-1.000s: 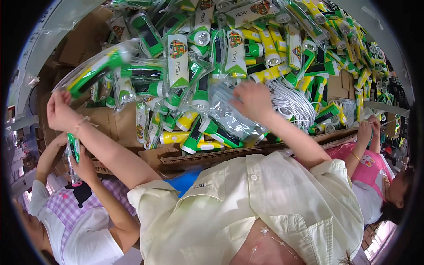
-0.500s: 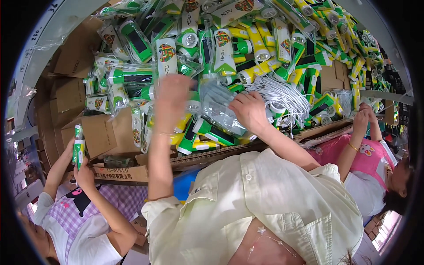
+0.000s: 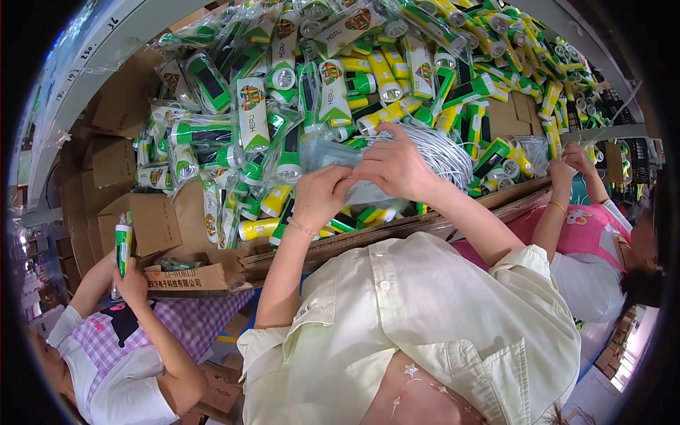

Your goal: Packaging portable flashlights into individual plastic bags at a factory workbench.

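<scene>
My left hand (image 3: 320,200) and my right hand (image 3: 398,167) meet over the near part of a large pile, fingertips pinched close together. Both are closed on a stack of clear plastic bags (image 3: 327,151), whose film shows behind and below the fingers. What exactly lies between the fingertips is hidden. Beyond my left hand lies a bagged flashlight (image 3: 253,117), green and white with a printed label. A bundle of white cables (image 3: 443,157) is just right of my right hand. Yellow and green flashlights (image 3: 275,200) lie under my wrists.
A cardboard edge (image 3: 304,256) runs along the near side of the pile. Open cardboard flaps (image 3: 147,225) stand at the left. One co-worker's hand (image 3: 132,285) at the left holds a bagged flashlight (image 3: 123,244); another co-worker's hands (image 3: 571,168) are at the right edge.
My left hand has come down and right from over the bagged flashlight to meet my right hand at the plastic bags. My right hand's fingers have drawn in toward it.
</scene>
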